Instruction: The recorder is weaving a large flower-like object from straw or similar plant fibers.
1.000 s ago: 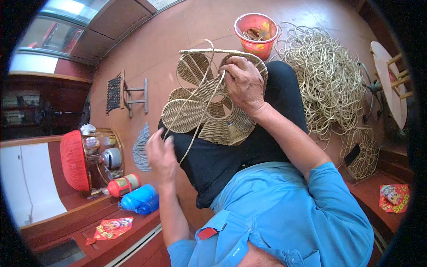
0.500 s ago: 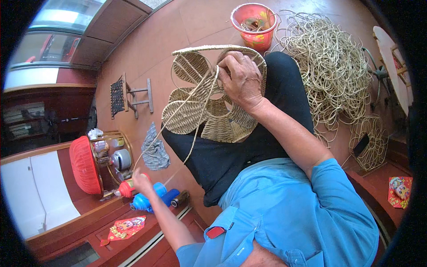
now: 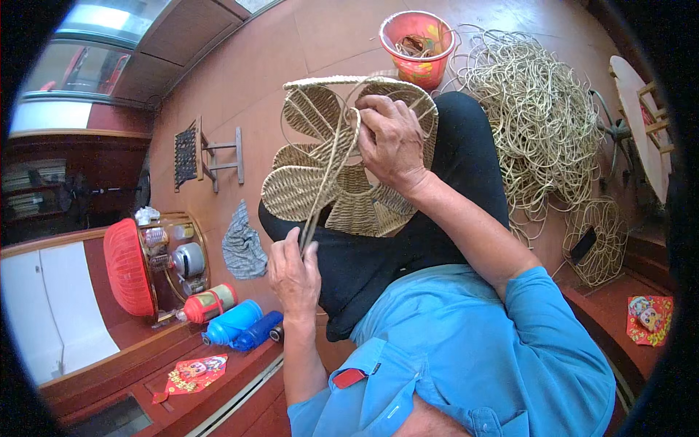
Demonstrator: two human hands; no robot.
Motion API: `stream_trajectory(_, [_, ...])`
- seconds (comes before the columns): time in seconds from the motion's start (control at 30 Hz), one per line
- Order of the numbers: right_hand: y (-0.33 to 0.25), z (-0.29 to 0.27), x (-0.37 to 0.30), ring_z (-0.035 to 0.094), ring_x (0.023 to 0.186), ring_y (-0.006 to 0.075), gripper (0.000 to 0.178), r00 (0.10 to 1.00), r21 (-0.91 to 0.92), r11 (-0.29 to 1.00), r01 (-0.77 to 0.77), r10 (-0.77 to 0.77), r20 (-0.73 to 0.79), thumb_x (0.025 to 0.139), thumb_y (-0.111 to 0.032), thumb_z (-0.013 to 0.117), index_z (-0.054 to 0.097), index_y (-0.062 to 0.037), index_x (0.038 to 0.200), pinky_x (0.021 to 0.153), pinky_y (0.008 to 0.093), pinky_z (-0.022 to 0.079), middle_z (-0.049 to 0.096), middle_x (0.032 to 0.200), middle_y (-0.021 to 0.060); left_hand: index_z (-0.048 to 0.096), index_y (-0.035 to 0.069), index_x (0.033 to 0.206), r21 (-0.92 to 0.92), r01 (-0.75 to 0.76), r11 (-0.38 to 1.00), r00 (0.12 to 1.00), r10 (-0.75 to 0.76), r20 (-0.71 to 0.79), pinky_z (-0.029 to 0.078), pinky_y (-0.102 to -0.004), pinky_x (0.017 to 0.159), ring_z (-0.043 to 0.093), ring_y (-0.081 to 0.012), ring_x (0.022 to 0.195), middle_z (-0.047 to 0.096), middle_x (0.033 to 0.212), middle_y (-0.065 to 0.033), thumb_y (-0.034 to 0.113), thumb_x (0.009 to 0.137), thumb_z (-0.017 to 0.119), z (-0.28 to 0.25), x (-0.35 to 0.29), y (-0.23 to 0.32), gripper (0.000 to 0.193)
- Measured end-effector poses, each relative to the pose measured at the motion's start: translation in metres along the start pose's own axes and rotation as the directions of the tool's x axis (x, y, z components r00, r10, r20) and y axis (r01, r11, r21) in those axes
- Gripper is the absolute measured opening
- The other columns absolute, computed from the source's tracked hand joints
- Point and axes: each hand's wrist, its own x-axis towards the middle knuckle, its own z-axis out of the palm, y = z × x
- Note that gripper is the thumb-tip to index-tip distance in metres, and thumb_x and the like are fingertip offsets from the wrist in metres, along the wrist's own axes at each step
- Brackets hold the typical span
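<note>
A flower-shaped piece of woven straw rope (image 3: 298,191) rests on my lap, its petals framed by rope-wrapped wire loops. My right hand (image 3: 393,140) is closed at the upper middle of it, fingers pinching the weaving where the loose cord starts. From there two strands of straw cord (image 3: 329,175) run down across the petals to my left hand (image 3: 295,275). The left fingers and thumb are closed round these strands just below the lower left petal. Part of the woven piece is hidden behind my right hand.
Beyond my knee stands a red bucket (image 3: 419,47) with cord in it. A large heap of straw cord (image 3: 546,124) lies to its right. At left are a small stool (image 3: 207,154), a grey cloth (image 3: 244,244), a red basket (image 3: 131,266) and several vacuum flasks (image 3: 237,323).
My left hand has come in from the far lower left toward the woven piece. The strands, spread wide before, now lie close together. My right hand stays at the same spot.
</note>
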Motion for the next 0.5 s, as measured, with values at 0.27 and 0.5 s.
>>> stream_trajectory(0.27, [0.003, 0.004, -0.003, 0.064, 0.101, 0.0263, 0.014, 1.000, 0.048, 0.999, -0.009, 0.008, 0.014, 0.092, -0.019, 0.072, 0.077, -0.0086, 0.100, 0.089, 0.0433, 0.048, 0.071, 0.113, 0.0026, 0.067, 0.004, 0.107, -0.322, 0.165, 0.932, 0.711, 0.114, 0.694, 0.055, -0.0535, 0.080, 0.072, -0.0471, 0.094, 0.072, 0.095, -0.0258, 0.029, 0.110, 0.056, -0.020, -0.048, 0.008, 0.027])
stream_trajectory(0.5, [0.003, 0.002, -0.002, 0.064, 0.099, 0.0259, 0.013, 1.000, 0.035, 0.999, 0.000, 0.000, 0.010, 0.092, -0.019, 0.072, 0.078, -0.0087, 0.098, 0.089, 0.0434, 0.049, 0.072, 0.111, 0.0023, 0.072, 0.002, 0.114, -0.534, 0.131, 0.835, 0.270, 0.488, 0.830, 0.057, -0.0463, 0.093, 0.073, -0.0383, 0.107, 0.074, 0.112, -0.0225, 0.029, 0.109, 0.057, -0.054, -0.059, -0.003, 0.031])
